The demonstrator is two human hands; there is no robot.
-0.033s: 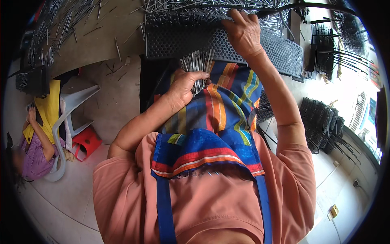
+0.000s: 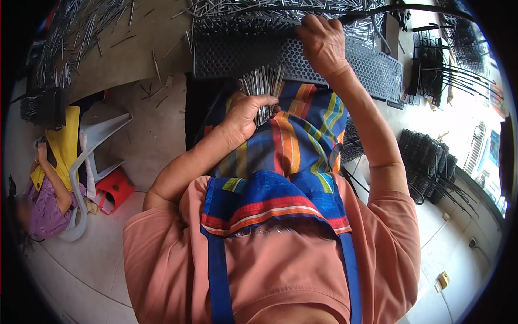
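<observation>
My left hand (image 2: 243, 116) is closed around a bundle of thin metal rods (image 2: 263, 86), held over my lap with the ends fanned upward. My right hand (image 2: 324, 46) is raised over a dark perforated tray (image 2: 367, 63), its fingers bent and drawn together. Whatever is between those fingertips is too small or too hidden to make out. Just left of the right hand, a row of dark upright pieces (image 2: 243, 27) lines the tray's far part. A striped apron (image 2: 291, 135) covers my lap beneath the bundle.
Loose metal rods (image 2: 334, 8) pile up behind the tray, and more lie scattered on the table (image 2: 118, 54). A seated person (image 2: 51, 189) works at far left beside a pale chair (image 2: 86, 162) and a red container (image 2: 116, 189). Stacked black wire racks (image 2: 426, 164) stand at right.
My right hand has shifted very slightly toward me. The left hand and its bundle of metal rods look the same.
</observation>
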